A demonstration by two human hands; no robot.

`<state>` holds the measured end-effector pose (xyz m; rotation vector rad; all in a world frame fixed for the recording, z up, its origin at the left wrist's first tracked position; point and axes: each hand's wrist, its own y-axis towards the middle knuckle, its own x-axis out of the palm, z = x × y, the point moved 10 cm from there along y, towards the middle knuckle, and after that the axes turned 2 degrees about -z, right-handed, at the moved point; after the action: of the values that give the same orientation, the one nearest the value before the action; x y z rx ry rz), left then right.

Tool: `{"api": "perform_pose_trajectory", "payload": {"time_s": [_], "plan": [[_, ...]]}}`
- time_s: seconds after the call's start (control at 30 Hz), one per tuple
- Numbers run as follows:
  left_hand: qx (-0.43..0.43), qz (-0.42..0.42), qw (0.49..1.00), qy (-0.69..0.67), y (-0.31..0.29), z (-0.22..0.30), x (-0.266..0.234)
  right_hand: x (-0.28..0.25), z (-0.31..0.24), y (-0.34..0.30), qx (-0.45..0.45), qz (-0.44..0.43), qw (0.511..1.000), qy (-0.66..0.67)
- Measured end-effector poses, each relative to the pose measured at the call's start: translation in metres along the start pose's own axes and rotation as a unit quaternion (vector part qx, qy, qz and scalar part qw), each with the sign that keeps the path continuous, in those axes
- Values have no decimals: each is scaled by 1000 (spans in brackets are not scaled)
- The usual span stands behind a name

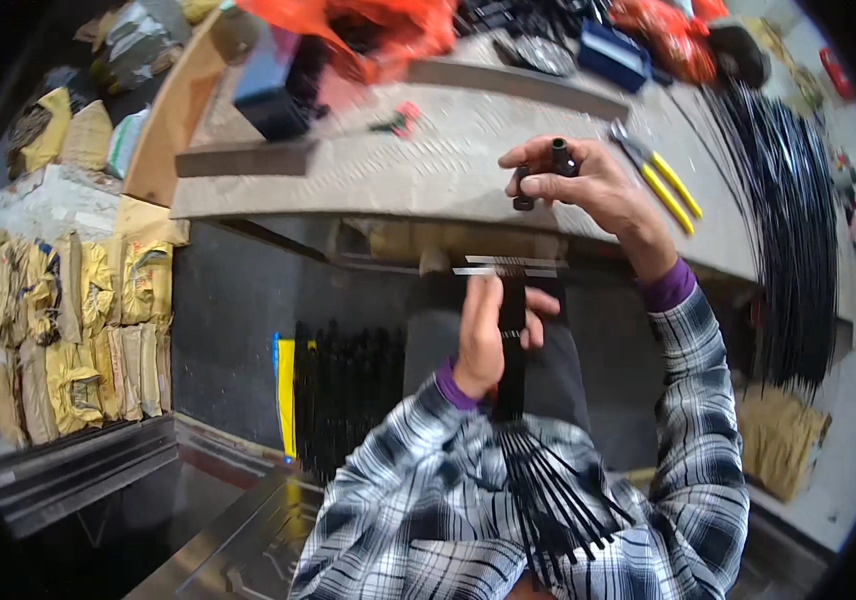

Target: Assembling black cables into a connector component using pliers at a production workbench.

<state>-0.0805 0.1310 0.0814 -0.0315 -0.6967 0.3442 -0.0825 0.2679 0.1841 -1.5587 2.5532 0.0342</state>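
Note:
My left hand (pixel 484 340) is wrapped round a flat bundle of thin black strips (pixel 512 365) in front of my body. The lower ends of the strips fan out over my checked shirt, and narrow white pieces (pixel 506 268) lie across the upper end. Over the bench edge, my right hand (pixel 598 185) is closed on a short black tube (pixel 561 158), its open end facing up. A second small dark piece (pixel 523 188) shows at the fingertips; whether it joins the tube I cannot tell.
Yellow-handled pliers (pixel 663 180) lie on the bench (pixel 468 130) beside my right hand. A metal bar (pixel 518 85), a dark blue box (pixel 278 95) and orange plastic bags (pixel 378 35) are farther back. Long black strands (pixel 778 220) hang at the right; stacked sacks (pixel 83 330) stand left.

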Motion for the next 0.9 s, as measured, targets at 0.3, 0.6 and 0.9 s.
{"api": "perform_pose_trajectory", "payload": {"time_s": [0.3,0.6,0.9], "plan": [[14,-30,999,28,-17,-12,32,-6,47,-68,1,50,993,109],[50,-1,998,40,-42,-10,56,4,45,-88,-1,30,985,169],[89,-32,995,21,-54,-4,71,15,36,-90,-26,-8,982,185]]}}
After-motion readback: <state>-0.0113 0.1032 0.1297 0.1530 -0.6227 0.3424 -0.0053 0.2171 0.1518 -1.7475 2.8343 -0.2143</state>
